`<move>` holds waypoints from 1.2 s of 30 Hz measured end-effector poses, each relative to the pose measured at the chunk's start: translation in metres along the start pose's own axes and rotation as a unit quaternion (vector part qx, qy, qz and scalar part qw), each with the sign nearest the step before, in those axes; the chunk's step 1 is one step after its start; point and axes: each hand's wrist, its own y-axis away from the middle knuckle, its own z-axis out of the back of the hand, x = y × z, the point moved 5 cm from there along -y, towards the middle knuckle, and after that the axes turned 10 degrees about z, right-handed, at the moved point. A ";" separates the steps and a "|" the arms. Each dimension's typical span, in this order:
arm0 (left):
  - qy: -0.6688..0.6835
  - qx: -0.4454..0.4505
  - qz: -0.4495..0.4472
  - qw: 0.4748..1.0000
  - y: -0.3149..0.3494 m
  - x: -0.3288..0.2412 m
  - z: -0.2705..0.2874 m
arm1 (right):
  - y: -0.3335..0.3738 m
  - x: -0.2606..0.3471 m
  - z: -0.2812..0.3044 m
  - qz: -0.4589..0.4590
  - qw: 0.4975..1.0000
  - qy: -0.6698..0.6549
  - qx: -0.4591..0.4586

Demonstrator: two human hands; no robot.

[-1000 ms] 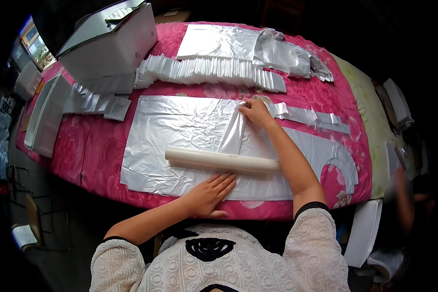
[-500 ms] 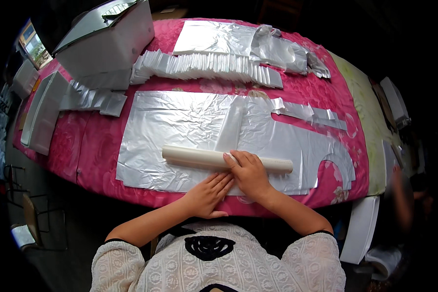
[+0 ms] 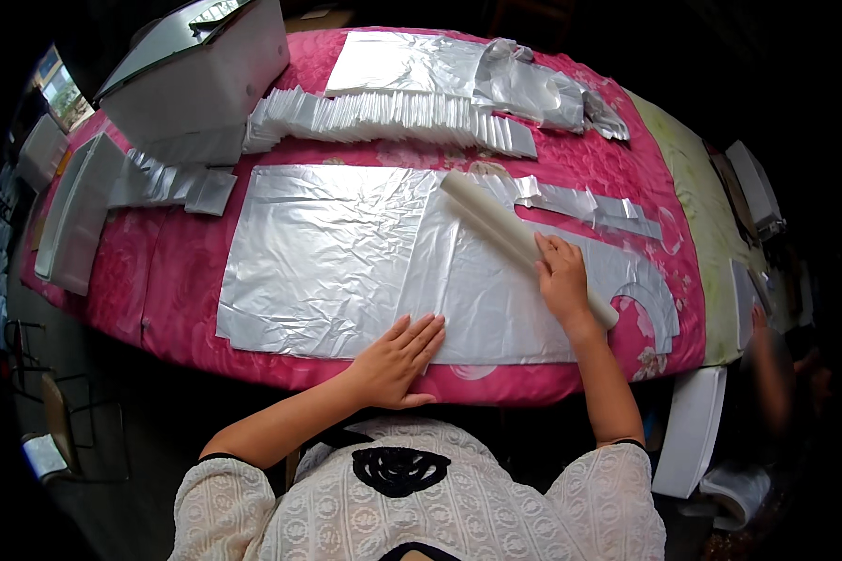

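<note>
A stack of silvery plastic sheets (image 3: 318,252), with handle-like strips and a rounded cut-out at its right end, lies flat on the pink cloth in front of me. My left hand (image 3: 398,363) rests on the near edge of the sheets, palm down and fingers stretched out. A pale, round tube (image 3: 488,217) lies slantwise across the right half, from the far middle toward the near right. Fingers of my right hand (image 3: 562,280) are curled over its lower part; the palm side is hidden. A folded flap of film (image 3: 449,299) spreads between the hands.
Behind the sheets runs a long row of folded silvery packets (image 3: 374,122), with more silvery film (image 3: 402,65) beyond. White bins (image 3: 196,84) stand at the far left, another box (image 3: 79,215) nearer. At right, a blurred arm (image 3: 769,374) of another person shows.
My right hand has moved right and away from me with the tube, which has turned from nearly crosswise to slanting. The film under it is spread flatter. My left hand stays nearly in place.
</note>
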 end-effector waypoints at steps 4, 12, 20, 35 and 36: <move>-0.035 0.015 0.033 0.999 0.006 -0.018 -0.008 | 0.004 0.088 -0.016 0.097 0.977 -0.155 0.108; -0.076 -0.009 0.087 0.993 0.015 -0.043 -0.024 | -0.046 0.094 -0.060 0.136 0.978 -0.140 0.067; -0.037 -0.036 0.034 0.998 0.019 -0.037 -0.022 | -0.114 0.039 -0.087 0.104 0.993 -0.048 -0.021; 0.101 -0.112 -0.108 0.983 0.053 -0.002 0.000 | 0.014 0.133 -0.050 0.228 0.917 -0.267 0.190; 0.099 -0.113 -0.112 0.982 0.053 -0.002 0.002 | 0.013 0.133 -0.051 0.225 0.918 -0.269 0.187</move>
